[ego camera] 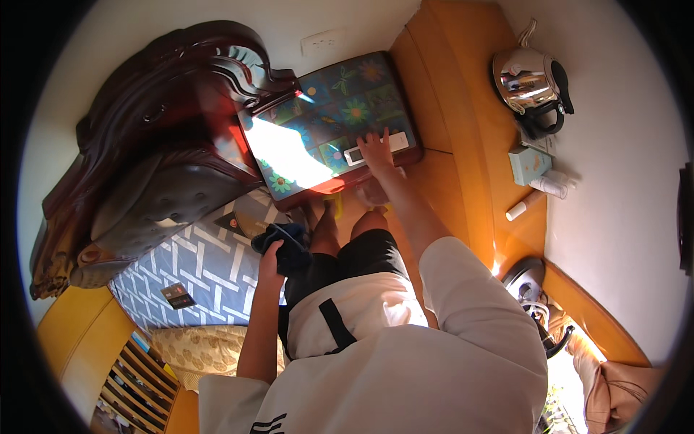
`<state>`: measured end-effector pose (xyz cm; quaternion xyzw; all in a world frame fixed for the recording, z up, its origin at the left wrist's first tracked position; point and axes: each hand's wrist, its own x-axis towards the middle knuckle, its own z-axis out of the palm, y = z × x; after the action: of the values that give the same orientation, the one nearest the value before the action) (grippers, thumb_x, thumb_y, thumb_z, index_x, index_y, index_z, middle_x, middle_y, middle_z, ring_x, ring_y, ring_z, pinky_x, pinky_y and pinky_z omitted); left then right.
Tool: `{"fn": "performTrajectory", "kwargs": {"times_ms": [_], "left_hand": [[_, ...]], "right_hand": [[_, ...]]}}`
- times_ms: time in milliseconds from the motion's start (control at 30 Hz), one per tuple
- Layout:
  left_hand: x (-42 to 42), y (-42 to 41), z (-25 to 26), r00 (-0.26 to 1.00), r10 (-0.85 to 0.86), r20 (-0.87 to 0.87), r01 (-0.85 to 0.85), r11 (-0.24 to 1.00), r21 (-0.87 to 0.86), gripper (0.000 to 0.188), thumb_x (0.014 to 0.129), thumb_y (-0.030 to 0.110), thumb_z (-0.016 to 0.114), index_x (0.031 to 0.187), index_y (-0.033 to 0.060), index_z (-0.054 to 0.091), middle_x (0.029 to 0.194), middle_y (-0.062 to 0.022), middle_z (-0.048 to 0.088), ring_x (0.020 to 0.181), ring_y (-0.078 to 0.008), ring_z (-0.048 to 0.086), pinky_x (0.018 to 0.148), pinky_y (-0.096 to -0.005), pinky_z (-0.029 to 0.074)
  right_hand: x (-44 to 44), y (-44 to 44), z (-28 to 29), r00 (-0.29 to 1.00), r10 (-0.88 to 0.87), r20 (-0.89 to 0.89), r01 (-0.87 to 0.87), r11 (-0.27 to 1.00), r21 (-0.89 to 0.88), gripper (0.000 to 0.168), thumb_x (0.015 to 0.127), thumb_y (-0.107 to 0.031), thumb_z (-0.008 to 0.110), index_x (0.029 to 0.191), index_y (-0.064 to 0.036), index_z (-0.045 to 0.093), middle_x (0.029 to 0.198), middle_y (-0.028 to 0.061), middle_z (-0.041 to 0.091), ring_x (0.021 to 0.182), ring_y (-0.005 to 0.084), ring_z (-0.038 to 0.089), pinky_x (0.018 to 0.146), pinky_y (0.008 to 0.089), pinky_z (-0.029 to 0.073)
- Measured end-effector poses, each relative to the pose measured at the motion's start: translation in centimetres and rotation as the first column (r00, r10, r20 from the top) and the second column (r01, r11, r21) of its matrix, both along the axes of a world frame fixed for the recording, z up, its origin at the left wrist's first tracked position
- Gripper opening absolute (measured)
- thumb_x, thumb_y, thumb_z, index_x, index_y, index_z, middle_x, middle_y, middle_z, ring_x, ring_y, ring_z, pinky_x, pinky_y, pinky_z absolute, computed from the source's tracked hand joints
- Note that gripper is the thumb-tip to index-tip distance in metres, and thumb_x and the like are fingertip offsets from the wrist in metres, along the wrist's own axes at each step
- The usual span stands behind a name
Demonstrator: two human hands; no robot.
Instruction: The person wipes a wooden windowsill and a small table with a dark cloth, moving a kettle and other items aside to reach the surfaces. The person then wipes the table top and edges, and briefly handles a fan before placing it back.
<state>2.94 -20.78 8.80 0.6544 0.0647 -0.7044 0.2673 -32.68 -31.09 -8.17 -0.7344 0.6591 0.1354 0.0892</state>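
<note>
My left hand [272, 259] grips a bunched dark blue cloth [293, 252] beside my thigh, over the edge of the bed. My right hand [375, 152] reaches forward to a white remote control [400, 142], which lies on the flower-patterned cover [356, 110] of a dark red bedside table. The fingers rest across the middle of the remote, with a small display showing at its left end. Whether they grip it or only touch it cannot be told. Bright sunlight falls across the left part of the cover.
A carved dark wood headboard [179, 108] stands left of the table, above a blue patterned bed sheet [217, 271] with small dark cards [178, 296]. On the orange wood ledge to the right are a steel kettle [525, 81], a light green box [528, 165] and a white-capped tube [516, 210].
</note>
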Motion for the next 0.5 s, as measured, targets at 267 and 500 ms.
{"fn": "performTrajectory", "kwargs": {"times_ms": [267,500], "left_hand": [[-2.1,-1.7,0.3,0.939,-0.126,-0.319,0.104,0.991,-0.085,0.045,0.088,0.020,0.058,0.130,0.0034,0.054,0.124,-0.0126,0.062,0.113,-0.0296,0.060,0.101,-0.0423,0.046],[-9.3,-5.4,3.2,0.920,-0.347,-0.182,0.347,0.937,-0.030,0.034,0.088,0.024,0.059,0.114,0.0035,0.059,0.108,-0.0105,0.066,0.099,-0.0268,0.065,0.090,-0.0398,0.053]], "right_hand": [[1.4,5.7,12.4,0.580,-0.396,0.712,0.406,0.898,0.169,0.055,0.070,-0.026,0.070,0.115,-0.001,0.050,0.104,0.0209,0.055,0.091,0.0415,0.061,0.078,0.0460,0.052],[-4.2,19.4,32.2,0.053,-0.525,0.849,0.967,0.241,0.088,0.093,0.080,-0.021,0.065,0.151,-0.001,0.007,0.117,0.0282,0.058,0.101,0.0433,0.062,0.083,0.0410,0.051]]}}
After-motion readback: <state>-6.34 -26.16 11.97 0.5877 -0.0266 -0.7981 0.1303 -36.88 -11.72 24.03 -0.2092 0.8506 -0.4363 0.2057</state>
